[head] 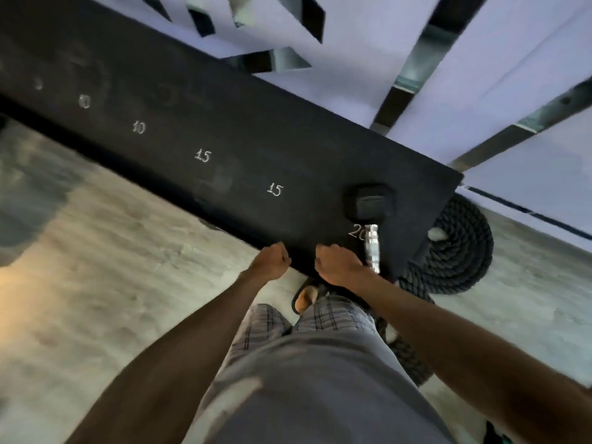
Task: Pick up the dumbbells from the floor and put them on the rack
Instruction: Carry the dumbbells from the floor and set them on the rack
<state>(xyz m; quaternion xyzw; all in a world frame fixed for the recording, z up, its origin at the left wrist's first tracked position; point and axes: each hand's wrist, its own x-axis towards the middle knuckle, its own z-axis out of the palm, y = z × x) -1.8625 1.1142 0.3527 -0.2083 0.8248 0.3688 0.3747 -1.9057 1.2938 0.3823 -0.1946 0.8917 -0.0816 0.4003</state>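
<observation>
1. Nearest to the camera, I note the person's grey shirt and grey plaid shorts (320, 318), with one foot in a dark open sandal (306, 298) on the pale concrete floor (112, 267).
2. Both bare forearms reach forward to the front edge of the long black flat-topped rack (224, 129).
3. The left hand (270, 261) is at that front edge, its fingers curled into a fist. I see nothing held in it.
4. The right hand (339, 265) is just beside it, towards the rack's right end, its fingers also curled. Its outer side is against the near end of the dumbbell's handle. I cannot tell whether it grips the handle.
5. The black hex-headed dumbbell with chrome handle (371, 241) lies on the rack top by the right end, with the handle pointing to the front edge and partly covering a chalked "20".
6. Chalked marks "15", "15" and "10" run along the rack towards its left end.
7. A coiled thick black rope (458, 245) lies on the floor beyond the rack's right end.
8. A pale wall (368, 75) stands behind the rack.
</observation>
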